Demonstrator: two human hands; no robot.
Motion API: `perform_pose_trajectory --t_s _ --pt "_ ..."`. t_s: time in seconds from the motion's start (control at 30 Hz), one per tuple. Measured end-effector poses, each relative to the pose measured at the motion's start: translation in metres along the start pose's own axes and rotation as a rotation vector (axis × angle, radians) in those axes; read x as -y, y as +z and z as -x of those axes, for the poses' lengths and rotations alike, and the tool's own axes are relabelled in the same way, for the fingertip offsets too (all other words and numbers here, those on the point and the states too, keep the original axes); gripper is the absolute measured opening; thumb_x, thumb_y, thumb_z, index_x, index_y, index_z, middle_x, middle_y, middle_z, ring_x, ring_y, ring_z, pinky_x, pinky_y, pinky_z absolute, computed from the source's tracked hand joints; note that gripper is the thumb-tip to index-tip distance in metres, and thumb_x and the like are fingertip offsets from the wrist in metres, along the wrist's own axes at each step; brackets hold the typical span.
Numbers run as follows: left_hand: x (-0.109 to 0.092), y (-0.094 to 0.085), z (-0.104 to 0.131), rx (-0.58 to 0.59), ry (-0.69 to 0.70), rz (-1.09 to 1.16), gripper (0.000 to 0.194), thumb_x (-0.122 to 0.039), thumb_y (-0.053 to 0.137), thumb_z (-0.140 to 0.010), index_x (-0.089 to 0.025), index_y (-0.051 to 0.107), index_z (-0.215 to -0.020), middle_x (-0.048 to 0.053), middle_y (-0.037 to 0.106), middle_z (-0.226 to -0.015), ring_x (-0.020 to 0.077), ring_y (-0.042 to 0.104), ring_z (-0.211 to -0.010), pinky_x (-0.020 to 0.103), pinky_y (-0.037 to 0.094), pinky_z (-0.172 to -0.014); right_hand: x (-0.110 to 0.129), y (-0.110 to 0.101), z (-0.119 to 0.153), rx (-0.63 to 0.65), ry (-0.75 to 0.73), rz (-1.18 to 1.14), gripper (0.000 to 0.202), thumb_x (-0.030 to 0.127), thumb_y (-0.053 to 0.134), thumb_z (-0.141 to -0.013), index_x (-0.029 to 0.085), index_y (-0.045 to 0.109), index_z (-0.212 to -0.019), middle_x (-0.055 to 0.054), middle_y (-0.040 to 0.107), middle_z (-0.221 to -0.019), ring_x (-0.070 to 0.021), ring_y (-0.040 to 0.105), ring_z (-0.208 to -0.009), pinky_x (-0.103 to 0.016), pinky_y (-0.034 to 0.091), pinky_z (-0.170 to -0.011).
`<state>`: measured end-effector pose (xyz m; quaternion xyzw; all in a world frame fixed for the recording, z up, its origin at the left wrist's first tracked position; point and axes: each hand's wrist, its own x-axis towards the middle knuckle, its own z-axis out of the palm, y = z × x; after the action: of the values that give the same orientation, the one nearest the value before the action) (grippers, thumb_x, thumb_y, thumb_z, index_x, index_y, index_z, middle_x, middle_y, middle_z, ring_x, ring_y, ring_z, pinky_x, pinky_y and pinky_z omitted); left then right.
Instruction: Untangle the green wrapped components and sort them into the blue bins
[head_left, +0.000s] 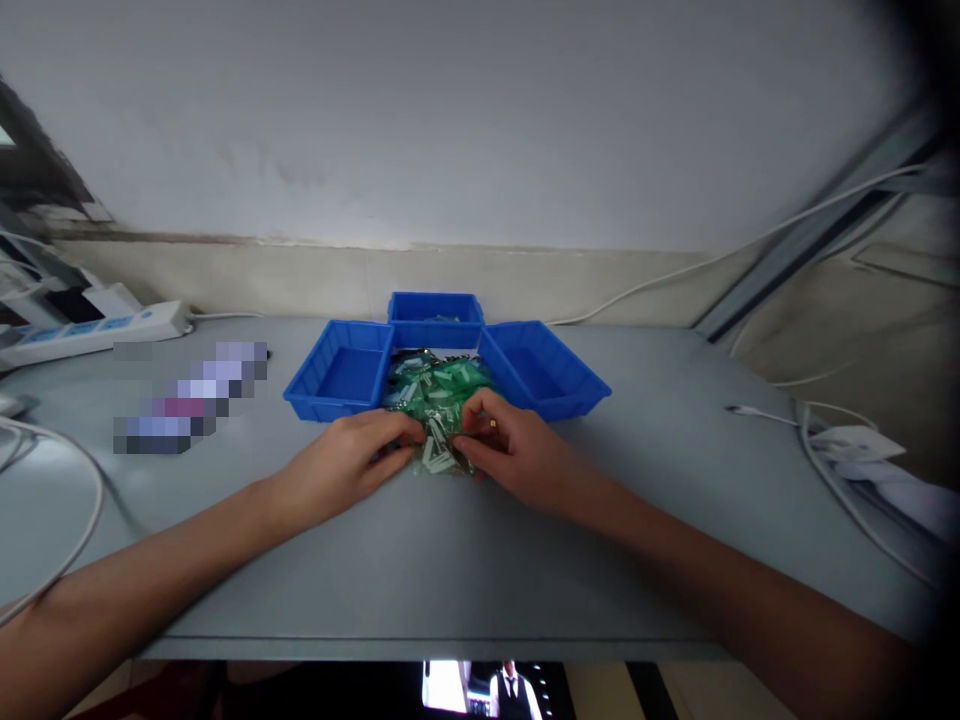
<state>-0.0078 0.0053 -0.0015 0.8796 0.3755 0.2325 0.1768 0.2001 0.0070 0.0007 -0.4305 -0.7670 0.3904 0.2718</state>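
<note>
Green packets are heaped on the grey table, btwn three blue trays: left tray, back tray, right tray. Near edge of the heap is touched by both hands. Left hand is laid palm-down, fingers bunched together on the packets. Right hand is curled, fingertips pinched on a packet; a ring is seen. Power strip is set far left, white cable at right.

Three blue bins are sitting far on the counter; one pile of green packets, one power strip, two hands.
</note>
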Motion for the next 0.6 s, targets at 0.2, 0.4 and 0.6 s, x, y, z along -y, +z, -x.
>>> perform_pose_trajectory --t_s 0.2,0.4,0.6 --pt "-0.004 -0.003 0.001 -0.077 -0.025 -0.051 0.014 -0.024 0.039 -0.086 -0.018 0.049 -0.093 0.001 0.059 -0.082 0.0113 0.056 -0.069 0.020 0.041 -0.061 0.005 -0.009 0.000 0.019 -0.137 0.082 0.033 0.011 0.034 -0.081 0.024 0.050 -0.107 -0.001 0.059 -0.098 -0.0110 0.056 -0.076 -0.026 0.044 -0.068" --pt "-0.009 -0.005 0.002 -0.173 -0.080 -0.014 0.017 -0.027 0.038 -0.087 -0.017 0.052 -0.085 -0.001 0.058 -0.071 0.0098 0.054 -0.059 0.020 0.039 -0.056 0.005 -0.007 -0.001 -0.066 -0.212 0.183 0.017 0.021 0.049 -0.078 0.022 0.057 -0.093 0.000 0.062 -0.082 -0.0120 0.057 -0.072 -0.023 0.043 -0.061" --pt "-0.012 -0.009 0.002 -0.243 -0.067 -0.081 0.028 -0.028 0.040 -0.085 -0.016 0.046 -0.061 -0.004 0.044 -0.053 0.0075 0.041 -0.047 0.019 0.031 -0.047 0.014 -0.004 0.000 -0.195 -0.364 0.263 0.014 0.026 0.049 -0.080 0.019 0.057 -0.070 -0.002 0.054 -0.078 -0.0127 0.051 -0.076 -0.026 0.041 -0.066"
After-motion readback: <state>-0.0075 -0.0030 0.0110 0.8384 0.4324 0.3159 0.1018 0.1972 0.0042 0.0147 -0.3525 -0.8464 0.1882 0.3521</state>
